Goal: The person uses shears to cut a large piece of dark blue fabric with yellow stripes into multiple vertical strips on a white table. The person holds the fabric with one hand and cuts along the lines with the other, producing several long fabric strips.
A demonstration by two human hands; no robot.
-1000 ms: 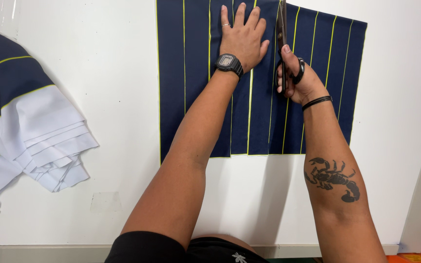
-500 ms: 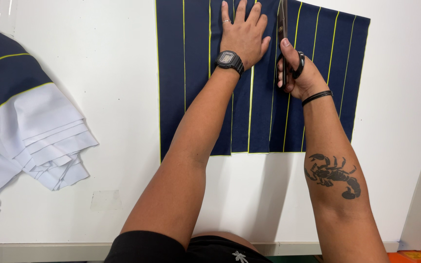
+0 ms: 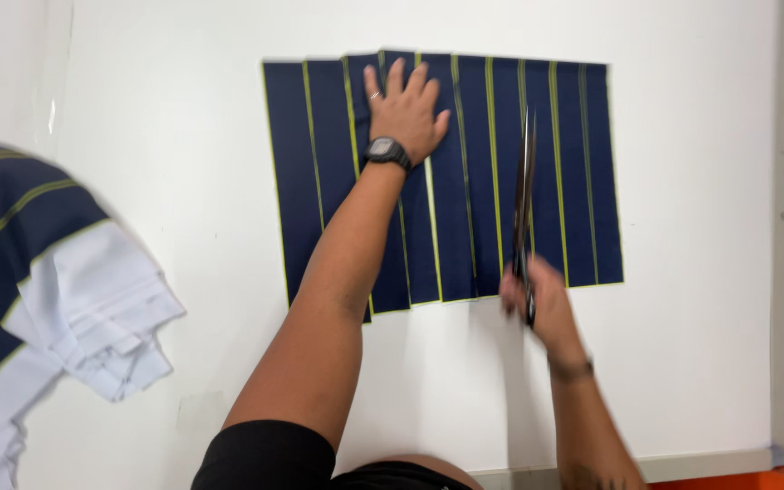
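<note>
The fabric [image 3: 465, 172], navy with thin yellow stripes, lies flat on the white table [image 3: 183, 181]. The left hand [image 3: 406, 113] rests on its upper middle, palm down, fingers spread wide, holding nothing. The right hand [image 3: 533, 299] grips the scissors [image 3: 525, 200] by the handles at the lower edge of the fabric. The blades point away from the body and lie along a stripe, nearly closed.

Risks:
- The left hand pins only the upper middle. The lower edge near the scissors is free and is likely to bunch or slide under the blades, pulling the cut off the stripe.
- The blade tips point toward the level of the left hand. If that hand shifts right, the fingers come near the cutting line.
- The picture is blurred, so it is unclear whether the lower blade sits under the fabric or on top.

A stack [image 3: 65, 299] of navy and white pieces lies well apart at the left.
</note>
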